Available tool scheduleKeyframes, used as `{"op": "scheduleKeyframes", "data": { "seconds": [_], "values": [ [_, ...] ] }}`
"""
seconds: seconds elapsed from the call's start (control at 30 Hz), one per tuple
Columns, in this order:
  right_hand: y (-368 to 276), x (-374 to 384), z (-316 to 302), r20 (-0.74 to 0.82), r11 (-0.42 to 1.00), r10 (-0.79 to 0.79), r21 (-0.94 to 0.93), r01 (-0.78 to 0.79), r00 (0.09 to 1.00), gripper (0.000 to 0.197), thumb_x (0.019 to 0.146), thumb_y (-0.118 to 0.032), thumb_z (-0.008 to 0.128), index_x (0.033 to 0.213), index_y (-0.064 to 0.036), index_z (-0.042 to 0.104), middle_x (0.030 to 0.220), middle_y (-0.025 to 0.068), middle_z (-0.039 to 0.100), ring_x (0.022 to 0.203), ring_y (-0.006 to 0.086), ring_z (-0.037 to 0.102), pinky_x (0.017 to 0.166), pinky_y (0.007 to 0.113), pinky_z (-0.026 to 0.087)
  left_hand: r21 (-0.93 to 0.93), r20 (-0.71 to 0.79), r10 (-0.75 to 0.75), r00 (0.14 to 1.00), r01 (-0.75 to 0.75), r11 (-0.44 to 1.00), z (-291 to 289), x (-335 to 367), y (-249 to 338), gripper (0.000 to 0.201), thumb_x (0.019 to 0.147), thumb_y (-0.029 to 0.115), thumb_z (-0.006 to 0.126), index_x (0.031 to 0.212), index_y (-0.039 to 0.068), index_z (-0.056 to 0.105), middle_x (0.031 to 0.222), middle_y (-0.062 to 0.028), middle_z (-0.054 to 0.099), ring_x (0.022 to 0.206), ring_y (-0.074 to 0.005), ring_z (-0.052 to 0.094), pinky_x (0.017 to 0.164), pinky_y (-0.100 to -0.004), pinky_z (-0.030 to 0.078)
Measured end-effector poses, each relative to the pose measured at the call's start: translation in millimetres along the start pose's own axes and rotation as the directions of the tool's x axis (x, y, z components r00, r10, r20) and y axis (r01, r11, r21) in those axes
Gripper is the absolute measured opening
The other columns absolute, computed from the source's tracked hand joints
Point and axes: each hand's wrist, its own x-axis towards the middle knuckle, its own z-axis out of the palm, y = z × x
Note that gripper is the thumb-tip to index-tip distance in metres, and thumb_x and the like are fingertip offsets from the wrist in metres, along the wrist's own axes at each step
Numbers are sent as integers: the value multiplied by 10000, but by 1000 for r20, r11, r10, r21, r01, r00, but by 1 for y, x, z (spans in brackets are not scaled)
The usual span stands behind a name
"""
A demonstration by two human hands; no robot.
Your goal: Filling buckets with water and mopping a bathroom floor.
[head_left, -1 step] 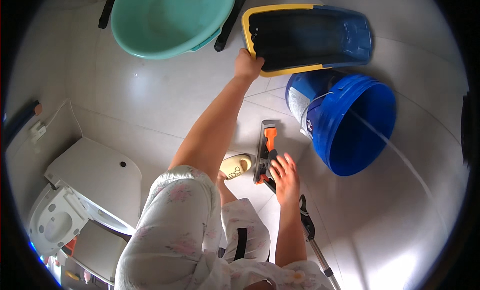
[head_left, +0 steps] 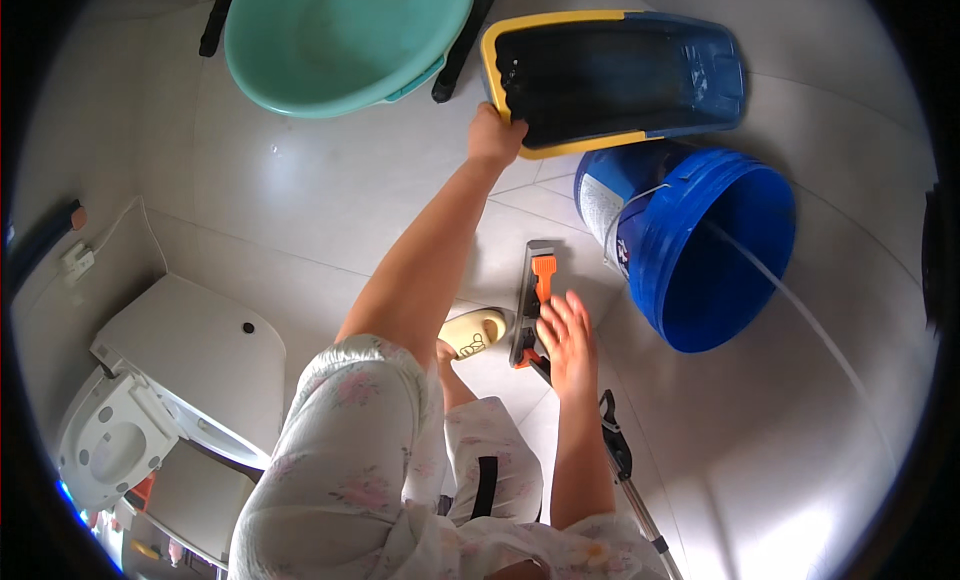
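- Right hand (head_left: 568,350): fingers loosely spread, nothing pinched; over the mop. Whether it touches cannot be told.
- Mop (head_left: 523,305): narrow grey head with orange parts, on the floor (head_left: 330,205); pole running back beside the right forearm. Risk: a foot catching on the head or pole, since both lie close to the feet.
- Slipper (head_left: 472,334): yellow, on a foot, just beside the mop head. Risk: a slide, should the smooth floor be wet; wetness cannot be confirmed.
- Left hand (head_left: 495,135): fingers curled around the yellow rim at the near left corner of the tub, arm outstretched.
- Tub (head_left: 718,80): blue with yellow rim, on the far side of the mop, dark inside; contents cannot be told. Risk: if full, tipping or slopping, caused by a one-handed hold at a single corner.
- Bucket (head_left: 655,255): blue, wire handle, right of the mop and close beside the tub; contact uncertain. Risk: a knock, should the tub swing toward it.
- Pale streak (head_left: 820,327): reaches into the bucket's mouth; hose or water, cannot tell. Risk, if water: overflow, left unwatched.
- Basin (head_left: 340,60): green, round, left of the tub, apart from it.
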Motion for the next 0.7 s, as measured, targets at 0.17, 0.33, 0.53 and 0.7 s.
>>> {"op": "scheduleKeyframes", "data": {
  "seconds": [0.17, 0.33, 0.53, 0.7],
  "values": [
    [-36, 123, 47, -81, 992, -111, -62, 106, 990, 685, 777, -398, 514, 1279, -101, 155, 1238, 88, 298, 1149, 221, 309, 923, 356, 279, 36, 39, -55, 998, 54, 998, -9, -32, -29, 353, 626, 164, 602, 872, -38, 448, 851, -219, 552, 843, -350, 526, 713, -353, 426],
    [-69, 198, 60, -248, 989, -148, -19, 148, 957, 444, 718, -237, 601, 1090, -121, 387, 1082, 54, 435, 1007, 180, 421, 806, 331, 371, -94, 42, -97, 994, 101, 990, -20, -65, -77, 305, 667, 124, 545, 918, -36, 479, 788, -156, 575, 724, -234, 569, 622, -298, 436],
    [-20, 181, 71, -323, 961, -225, -228, 155, 919, 413, 700, -2, 518, 1075, -121, 391, 986, 45, 470, 882, 171, 483, 725, 295, 422, -279, 24, -180, 983, 180, 943, -49, -116, -132, 312, 724, -4, 521, 1023, 11, 434, 831, -65, 557, 713, -162, 542, 631, -276, 436],
    [19, 142, 67, -197, 979, -202, -58, 195, 959, 489, 662, 28, 503, 1111, -113, 371, 957, 64, 481, 889, 199, 489, 760, 339, 435, -699, 98, -152, 983, 177, 693, -80, -162, -152, 388, 740, -60, 460, 1102, 42, 365, 1033, -66, 479, 951, -144, 464, 845, -244, 351]
  ]
}}
